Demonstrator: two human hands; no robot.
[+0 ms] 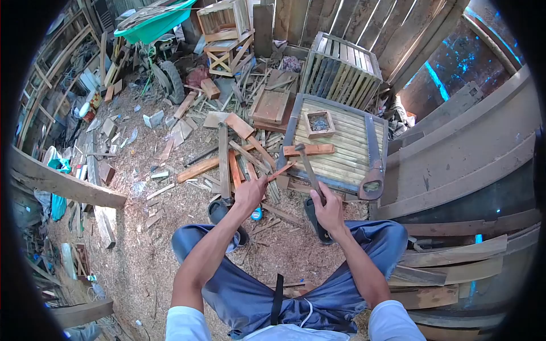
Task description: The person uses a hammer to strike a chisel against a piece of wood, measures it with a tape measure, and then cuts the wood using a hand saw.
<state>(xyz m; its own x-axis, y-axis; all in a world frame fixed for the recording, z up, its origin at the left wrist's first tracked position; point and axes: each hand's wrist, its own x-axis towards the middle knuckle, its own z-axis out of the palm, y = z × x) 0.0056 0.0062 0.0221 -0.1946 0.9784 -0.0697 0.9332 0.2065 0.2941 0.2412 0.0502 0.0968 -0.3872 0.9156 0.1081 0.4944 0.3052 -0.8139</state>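
My left hand is closed around a thin reddish wood strip, whose far end points toward the slatted wooden panel. In my right hand is the handle of a hammer. The hammer's head overlaps a short reddish wood block lying on the panel. Behind that block sits a small square wooden box with dark nail-like bits inside. A handsaw lies along the panel's right side, its wooden handle toward me.
Wood offcuts and shavings cover the floor to the left. A blue tape measure lies between my feet. Beyond the panel stands a slatted crate. Stacked boards are at right, and a green wheelbarrow is at the back left.
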